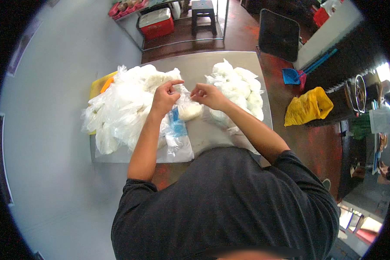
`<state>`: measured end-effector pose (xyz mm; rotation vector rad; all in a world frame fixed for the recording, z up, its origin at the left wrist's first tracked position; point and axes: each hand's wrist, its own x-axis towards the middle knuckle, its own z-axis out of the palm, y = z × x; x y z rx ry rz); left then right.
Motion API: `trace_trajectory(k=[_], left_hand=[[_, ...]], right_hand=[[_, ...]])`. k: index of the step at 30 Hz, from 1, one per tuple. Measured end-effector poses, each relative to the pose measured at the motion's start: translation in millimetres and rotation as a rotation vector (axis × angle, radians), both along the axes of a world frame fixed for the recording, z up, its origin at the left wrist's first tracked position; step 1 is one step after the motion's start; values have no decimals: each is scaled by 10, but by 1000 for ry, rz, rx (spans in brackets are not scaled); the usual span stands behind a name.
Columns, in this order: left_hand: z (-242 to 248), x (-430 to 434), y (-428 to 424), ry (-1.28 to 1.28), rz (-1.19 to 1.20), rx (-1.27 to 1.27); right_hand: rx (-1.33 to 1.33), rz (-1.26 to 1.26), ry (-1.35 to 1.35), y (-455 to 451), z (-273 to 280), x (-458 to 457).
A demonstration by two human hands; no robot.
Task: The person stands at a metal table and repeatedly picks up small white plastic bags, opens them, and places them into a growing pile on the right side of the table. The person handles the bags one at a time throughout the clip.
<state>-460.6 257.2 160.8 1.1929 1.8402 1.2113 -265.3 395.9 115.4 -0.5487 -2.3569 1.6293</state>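
Observation:
Between my two hands, the neck of a small clear plastic bag [190, 111] is drawn up, and its whitish contents rest low over the metal table [201, 136]. My right hand [208, 95] pinches the plastic at the neck with thumb and fingers. Close on the other side is my left hand [165, 97], its index finger stretched out and its thumb near the plastic; whether it grips the film is hidden. A large heap of filled clear bags [126, 100] lies left of my left hand. Right of my right hand sits a second group of filled bags [239, 86].
A blue-and-white plastic packet [179, 136] lies by the table's near edge. Something yellow [96, 86] shows under the left heap, beside an orange object [107, 85]. A wall [58, 97] borders the left. Rightward on the floor are a yellow sack [307, 107] and a blue dustpan [291, 76].

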Motion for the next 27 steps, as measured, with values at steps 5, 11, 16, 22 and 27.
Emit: trace_trajectory(k=[5, 11, 16, 22, 27], left_hand=[[-86, 157, -359, -584, 160, -4], [4, 289, -490, -314, 113, 25], [28, 242, -711, -25, 219, -93], [-73, 321, -741, 546, 301, 59], [248, 487, -714, -58, 344, 98]], right_hand=[[-480, 5, 105, -314, -30, 198], [-214, 71, 96, -557, -19, -55], [493, 188, 83, -454, -43, 324], [499, -70, 41, -486, 22, 525], [-422, -192, -14, -392, 317, 505]])
